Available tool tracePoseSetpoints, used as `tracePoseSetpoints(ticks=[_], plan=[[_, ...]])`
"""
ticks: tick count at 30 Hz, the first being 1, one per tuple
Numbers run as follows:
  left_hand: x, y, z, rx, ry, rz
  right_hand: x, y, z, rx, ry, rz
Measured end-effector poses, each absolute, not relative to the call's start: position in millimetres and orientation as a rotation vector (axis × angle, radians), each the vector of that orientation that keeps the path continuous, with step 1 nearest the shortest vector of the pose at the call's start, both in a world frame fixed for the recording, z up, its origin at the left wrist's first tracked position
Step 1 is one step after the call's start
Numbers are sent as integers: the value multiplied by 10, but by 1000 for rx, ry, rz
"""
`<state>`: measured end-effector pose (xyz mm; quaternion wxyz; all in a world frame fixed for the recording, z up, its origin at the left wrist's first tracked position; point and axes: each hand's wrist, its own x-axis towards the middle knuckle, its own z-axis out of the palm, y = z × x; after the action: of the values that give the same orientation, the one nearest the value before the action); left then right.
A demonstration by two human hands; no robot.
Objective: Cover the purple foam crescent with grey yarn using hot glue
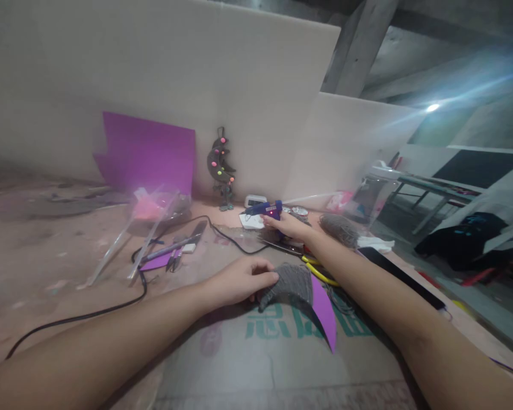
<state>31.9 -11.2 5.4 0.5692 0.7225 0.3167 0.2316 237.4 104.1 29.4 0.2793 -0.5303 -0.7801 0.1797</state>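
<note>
My left hand point(244, 280) pinches one end of a crescent partly wound with grey yarn point(291, 283). The crescent's other end is bare purple sheet point(325, 310), tapering to a point toward me. Farther forward, my right hand point(291, 226) is closed around a blue hot glue gun point(270, 208) with a small red light. Its nozzle points left over a white pad point(251, 221), and a clear glue stick point(310, 197) juts out behind. Below my right hand lie scissors with yellow handles point(318, 272), partly hidden by my forearm.
A decorated grey crescent ornament point(219, 162) and a purple sheet point(154, 151) stand against the white wall. A black cord point(89, 312) crosses the left side near clear plastic packaging point(151, 219) and a craft knife point(165, 250). Grey yarn point(338, 229) and a black flat object point(404, 279) lie right.
</note>
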Motion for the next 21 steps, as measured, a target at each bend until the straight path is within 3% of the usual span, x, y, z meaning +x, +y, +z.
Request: tracePoseSetpoints(ticks=[8, 21], plan=[[323, -67, 54, 1645, 730, 597, 2635, 1056, 276, -1691, -1985, 190], [332, -34, -44, 1633, 748, 635, 2996, 589, 532, -1755, -2291, 67]])
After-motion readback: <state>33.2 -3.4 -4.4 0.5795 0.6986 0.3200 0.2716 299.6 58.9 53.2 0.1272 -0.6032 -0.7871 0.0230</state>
